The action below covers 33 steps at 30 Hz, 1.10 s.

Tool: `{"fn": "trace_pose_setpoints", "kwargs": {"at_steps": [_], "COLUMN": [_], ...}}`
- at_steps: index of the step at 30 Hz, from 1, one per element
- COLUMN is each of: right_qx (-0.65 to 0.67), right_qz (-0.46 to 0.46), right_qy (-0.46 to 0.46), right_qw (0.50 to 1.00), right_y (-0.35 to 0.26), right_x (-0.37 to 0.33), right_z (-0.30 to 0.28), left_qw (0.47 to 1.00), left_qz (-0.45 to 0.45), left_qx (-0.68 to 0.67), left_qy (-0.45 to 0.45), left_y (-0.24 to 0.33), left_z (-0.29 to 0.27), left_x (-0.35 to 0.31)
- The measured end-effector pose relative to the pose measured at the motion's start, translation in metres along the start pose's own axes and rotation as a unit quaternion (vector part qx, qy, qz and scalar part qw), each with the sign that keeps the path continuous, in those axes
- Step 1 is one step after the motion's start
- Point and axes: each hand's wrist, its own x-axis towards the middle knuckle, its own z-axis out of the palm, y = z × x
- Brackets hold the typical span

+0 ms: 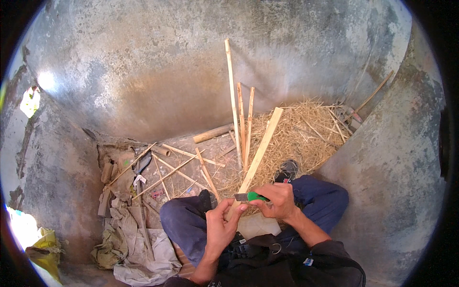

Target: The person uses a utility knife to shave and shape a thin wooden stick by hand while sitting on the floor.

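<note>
A long, pale, flat strip of wood or split bamboo (260,149) slants from my lap up toward the straw. My left hand (221,228) is closed on its near end, with the thumb and fingers pinching the edges. My right hand (279,200) grips a knife by its green handle (257,196). The short dark blade (241,196) lies across the strip, just beyond my left fingertips. A pale, flat piece (258,226) rests in my lap under the hands. Part of the handle is hidden inside my right fingers.
Several poles, including a tall one (232,95), lean on the concrete wall (158,62) ahead. Straw (306,129) is heaped at the far right. Thin sticks (174,174) and a thick round pole (213,133) lie on the left floor, near crumpled sacking (143,248).
</note>
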Motion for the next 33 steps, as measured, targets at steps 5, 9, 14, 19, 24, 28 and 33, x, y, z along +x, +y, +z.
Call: {"fn": "trace_pose_setpoints", "kwargs": {"at_steps": [5,9,14,19,24,28,33], "right_qx": [-0.018,-0.057,-0.062,-0.036,0.006,0.041,0.03], "right_qz": [-0.01,0.021,0.169,0.15,0.011,-0.013,-0.014], "right_qy": [0.001,0.114,0.237,0.209,0.03,0.023,0.041], "right_qw": [1.0,0.992,0.955,0.966,0.999,0.999,0.999], "right_y": [0.005,0.035,0.088,0.08,0.036,0.016,0.007], "right_x": [0.005,0.009,0.026,0.017,-0.002,-0.01,-0.007], "right_z": [-0.003,-0.002,-0.048,-0.054,-0.009,0.007,0.011], "left_qw": [0.999,0.997,0.994,0.981,0.986,0.988,0.982], "left_qz": [-0.016,-0.008,-0.034,-0.023,0.021,0.024,0.094], "left_qx": [0.04,0.076,0.104,0.193,0.162,0.152,0.161], "left_qy": [-0.006,0.005,-0.019,-0.008,0.007,0.002,0.033], "left_y": [0.002,0.0,-0.005,0.004,0.011,0.02,0.022], "left_z": [-0.004,-0.01,-0.019,-0.024,-0.019,-0.013,-0.002], "left_x": [-0.003,-0.008,-0.033,-0.028,-0.016,-0.012,-0.005]}}
